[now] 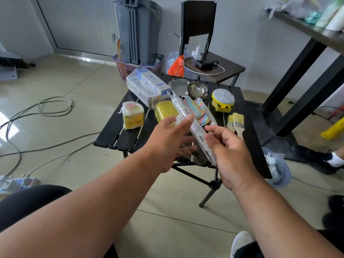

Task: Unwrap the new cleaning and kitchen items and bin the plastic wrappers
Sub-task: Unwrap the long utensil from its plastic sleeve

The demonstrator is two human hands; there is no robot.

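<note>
Hands share one clear packet [193, 125] of rainbow cloths above the black table [113, 131]: the left hand [167, 140] cradles it with straight fingers, the right hand [226, 146] pinches its near edge (probably to tear it). Wrapped sponges [132, 116], ladle [197, 90] and brushes [235, 123] crowd beneath.

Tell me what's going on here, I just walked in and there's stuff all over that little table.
A seated person holds a long clear plastic packet of striped cloths over the black folding table. The right hand grips its near end; the left hand steadies the side, fingers mostly straight. A wrapped sponge pack, brushes and a ladle lie on the table.
</note>
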